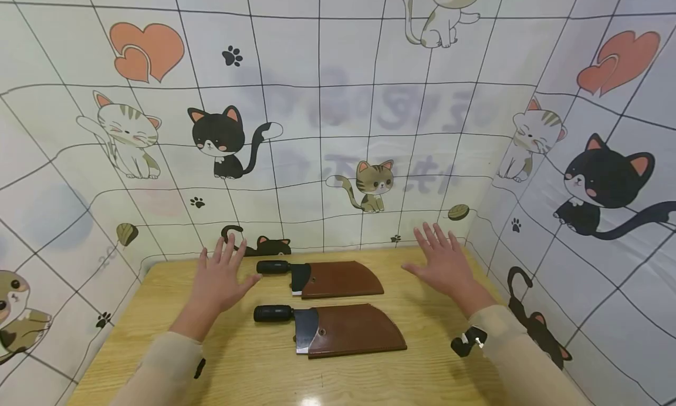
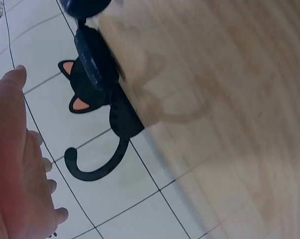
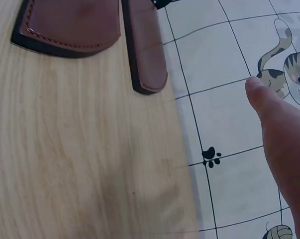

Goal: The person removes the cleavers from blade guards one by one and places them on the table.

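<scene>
From where I stand, two broad knives lie side by side on the wooden table (image 1: 237, 374), the far knife (image 1: 340, 278) nearer the wall and the near knife (image 1: 359, 331) in front of it, apart from each other. Each is tucked in a brown leather cover, with its black handle pointing to the person's left. The left hand (image 1: 219, 280) is held out beside the handles, fingers spread and thumb towards the far one; the right hand (image 1: 443, 265) is held out past the rounded ends of the covers, fingers spread too. Neither grasps anything, and neither touches a knife. Behind, the wall cloth (image 1: 319, 121) is printed with cartoon cats. I'd judge this a hands-free moment, with both knives laid out and no handling under way. Taking up either one would, to my mind, call for the left hand to come down and close round a handle, with the right steadying the leather so the blade stays covered.
</scene>
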Demonstrator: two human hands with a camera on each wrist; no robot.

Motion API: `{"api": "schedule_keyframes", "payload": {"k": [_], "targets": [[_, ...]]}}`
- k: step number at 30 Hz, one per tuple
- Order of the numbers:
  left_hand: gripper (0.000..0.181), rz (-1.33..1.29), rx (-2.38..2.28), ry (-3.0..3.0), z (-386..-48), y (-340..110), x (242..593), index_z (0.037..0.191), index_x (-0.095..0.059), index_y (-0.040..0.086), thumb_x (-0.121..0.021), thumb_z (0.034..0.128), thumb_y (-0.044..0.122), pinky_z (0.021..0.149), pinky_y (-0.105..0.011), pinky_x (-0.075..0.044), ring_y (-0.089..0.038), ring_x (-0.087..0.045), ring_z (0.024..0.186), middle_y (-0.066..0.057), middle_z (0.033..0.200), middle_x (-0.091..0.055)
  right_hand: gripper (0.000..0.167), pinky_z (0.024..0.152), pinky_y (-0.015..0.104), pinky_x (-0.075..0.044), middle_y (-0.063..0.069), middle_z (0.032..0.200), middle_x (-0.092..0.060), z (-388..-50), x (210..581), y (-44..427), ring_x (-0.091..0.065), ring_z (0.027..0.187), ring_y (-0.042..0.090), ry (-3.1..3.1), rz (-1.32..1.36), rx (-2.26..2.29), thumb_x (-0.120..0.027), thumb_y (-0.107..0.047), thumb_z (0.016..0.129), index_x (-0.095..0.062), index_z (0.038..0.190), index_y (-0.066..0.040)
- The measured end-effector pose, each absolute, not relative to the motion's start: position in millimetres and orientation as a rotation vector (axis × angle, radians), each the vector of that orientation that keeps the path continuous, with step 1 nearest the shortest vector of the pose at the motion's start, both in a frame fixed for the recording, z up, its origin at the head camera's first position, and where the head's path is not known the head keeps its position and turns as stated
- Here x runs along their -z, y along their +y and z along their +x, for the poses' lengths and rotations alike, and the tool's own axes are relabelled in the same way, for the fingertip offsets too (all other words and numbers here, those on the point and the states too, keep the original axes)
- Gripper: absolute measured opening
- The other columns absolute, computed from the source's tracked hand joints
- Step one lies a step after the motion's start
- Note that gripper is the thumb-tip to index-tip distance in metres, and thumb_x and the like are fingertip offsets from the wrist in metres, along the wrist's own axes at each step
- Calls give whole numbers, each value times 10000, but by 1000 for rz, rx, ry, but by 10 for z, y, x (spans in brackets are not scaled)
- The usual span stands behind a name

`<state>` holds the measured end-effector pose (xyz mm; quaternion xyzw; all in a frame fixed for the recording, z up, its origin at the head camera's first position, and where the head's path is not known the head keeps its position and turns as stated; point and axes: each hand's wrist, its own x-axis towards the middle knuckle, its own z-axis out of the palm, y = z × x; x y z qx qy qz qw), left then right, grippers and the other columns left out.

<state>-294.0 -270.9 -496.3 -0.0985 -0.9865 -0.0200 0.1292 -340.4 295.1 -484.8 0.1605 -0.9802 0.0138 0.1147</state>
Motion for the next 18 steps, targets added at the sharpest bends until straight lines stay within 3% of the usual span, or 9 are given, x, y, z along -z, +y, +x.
{"api": "schedule_keyframes", "payload": {"k": [6,11,18], "targets": [[992,-335,63,-2851,-2838,-2567,4999,1753,-308,105,-595,1037,729,1277,-752,-131,-470,-161,1669,-229,1813,-191,1082,1316,660,-146,192,1826,-172,-3316,4925,2840,-136,1683,436,-2841,561,-66,-501,-837,1018,-234,1772,-109],[982,-380,74,-2835,-2789,-2481,5055,1746,-334,112,-568,1038,750,1273,-754,-151,-464,-188,1665,-226,1807,-218,1027,1283,670,-255,206,1788,-295,-3220,4948,2711,-238,1655,448,-2772,654,-134,-629,-755,1006,-341,1740,-96],[977,-457,84,-2810,-2730,-2385,5147,1753,-325,135,-566,1038,756,1265,-742,-206,-473,-228,1652,-226,1800,-241,968,1229,692,-341,229,1721,-408,-3089,5037,2566,-366,1584,483,-2680,760,-239,-688,-716,994,-449,1687,-85]]}}
